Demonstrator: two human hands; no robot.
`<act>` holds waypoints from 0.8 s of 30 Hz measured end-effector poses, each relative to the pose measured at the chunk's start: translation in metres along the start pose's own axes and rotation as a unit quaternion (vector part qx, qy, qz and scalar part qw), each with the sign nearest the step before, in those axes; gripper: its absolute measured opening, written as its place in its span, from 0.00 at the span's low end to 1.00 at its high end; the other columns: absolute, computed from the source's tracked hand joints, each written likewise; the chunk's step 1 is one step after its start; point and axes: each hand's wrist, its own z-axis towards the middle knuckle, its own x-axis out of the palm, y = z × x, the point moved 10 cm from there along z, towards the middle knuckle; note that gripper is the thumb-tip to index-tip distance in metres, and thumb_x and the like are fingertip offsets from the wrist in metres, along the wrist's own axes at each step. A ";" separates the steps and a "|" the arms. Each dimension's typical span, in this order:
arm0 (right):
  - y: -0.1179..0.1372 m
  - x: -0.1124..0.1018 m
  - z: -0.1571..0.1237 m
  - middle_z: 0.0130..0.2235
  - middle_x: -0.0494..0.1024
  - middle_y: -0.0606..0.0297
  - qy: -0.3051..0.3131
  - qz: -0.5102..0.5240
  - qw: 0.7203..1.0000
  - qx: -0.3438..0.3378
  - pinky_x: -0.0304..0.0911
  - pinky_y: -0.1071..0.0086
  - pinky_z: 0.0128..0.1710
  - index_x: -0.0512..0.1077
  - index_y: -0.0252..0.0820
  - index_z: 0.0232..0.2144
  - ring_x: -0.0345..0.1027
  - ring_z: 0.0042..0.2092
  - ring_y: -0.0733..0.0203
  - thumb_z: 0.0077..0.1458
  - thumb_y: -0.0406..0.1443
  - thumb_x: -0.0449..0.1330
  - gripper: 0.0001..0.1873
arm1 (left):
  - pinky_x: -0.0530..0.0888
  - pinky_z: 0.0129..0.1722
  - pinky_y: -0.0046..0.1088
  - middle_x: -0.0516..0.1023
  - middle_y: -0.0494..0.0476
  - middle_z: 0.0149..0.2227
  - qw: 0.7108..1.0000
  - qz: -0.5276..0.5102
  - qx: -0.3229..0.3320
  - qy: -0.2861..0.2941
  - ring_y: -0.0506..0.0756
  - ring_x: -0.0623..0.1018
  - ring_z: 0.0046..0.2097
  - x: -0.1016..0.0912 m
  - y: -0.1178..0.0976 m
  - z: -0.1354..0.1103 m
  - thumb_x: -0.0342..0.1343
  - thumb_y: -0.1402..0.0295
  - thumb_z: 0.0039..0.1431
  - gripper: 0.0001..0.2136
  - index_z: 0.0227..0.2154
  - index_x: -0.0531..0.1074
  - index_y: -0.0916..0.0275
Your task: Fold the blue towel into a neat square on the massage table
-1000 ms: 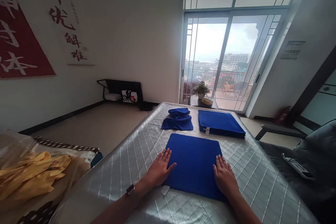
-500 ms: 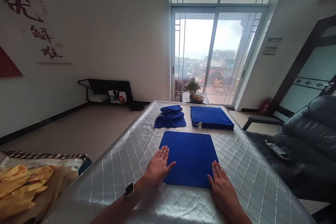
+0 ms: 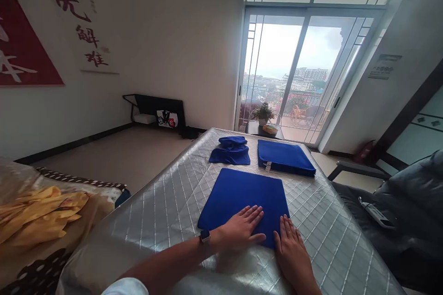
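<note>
A flat blue cloth [image 3: 247, 193], roughly square, lies spread on the silver quilted table cover [image 3: 166, 212]. My left hand [image 3: 242, 227] rests palm down on the cloth's lower middle, fingers stretched out; a watch is on that wrist. At the cloth's lower right corner my right hand [image 3: 292, 244] lies flat, fingertips on its right edge. Beyond the cloth, to the right, is a neat stack of folded blue cloths [image 3: 285, 154] with a white tag at its near side. A crumpled blue cloth [image 3: 230, 153] sits left of that stack.
A dark armchair [image 3: 411, 212] with a pale device [image 3: 375, 214] on its seat stands along the right side. Yellow fabric [image 3: 44, 212] lies heaped at the left. Past the table's far end are a potted plant [image 3: 263, 113] on a small stand and glass sliding doors [image 3: 273, 64].
My left hand has slid from the cloth's left edge rightward to its lower middle. My right hand stays at the right edge. The camera view has turned a little left.
</note>
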 end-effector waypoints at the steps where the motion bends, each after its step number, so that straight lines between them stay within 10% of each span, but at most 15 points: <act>1: 0.000 0.000 0.000 0.71 0.44 0.54 0.001 0.003 1.000 0.007 0.38 0.54 0.70 0.48 0.27 0.69 0.36 0.72 0.53 0.67 0.42 0.37 0.34 | 0.46 0.70 0.39 0.42 0.57 0.72 0.999 0.005 -0.035 0.005 0.58 0.45 0.72 -0.002 0.019 -0.013 0.32 0.44 0.70 0.34 0.71 0.42 0.60; 8: -0.003 0.004 0.002 0.72 0.40 0.58 0.012 0.038 0.999 0.018 0.35 0.55 0.71 0.46 0.29 0.70 0.32 0.72 0.55 0.67 0.45 0.37 0.36 | 0.48 0.70 0.40 0.42 0.57 0.72 0.971 0.069 -0.228 -0.035 0.58 0.47 0.72 -0.015 0.127 -0.109 0.34 0.46 0.71 0.33 0.71 0.42 0.59; 24: -0.001 -0.021 0.049 0.71 0.46 0.54 -0.029 0.038 0.999 0.006 0.39 0.55 0.70 0.49 0.29 0.70 0.37 0.72 0.54 0.68 0.44 0.37 0.35 | 0.47 0.70 0.45 0.39 0.58 0.73 0.963 0.090 -0.247 -0.052 0.62 0.45 0.72 -0.015 0.125 -0.120 0.37 0.42 0.68 0.37 0.71 0.42 0.59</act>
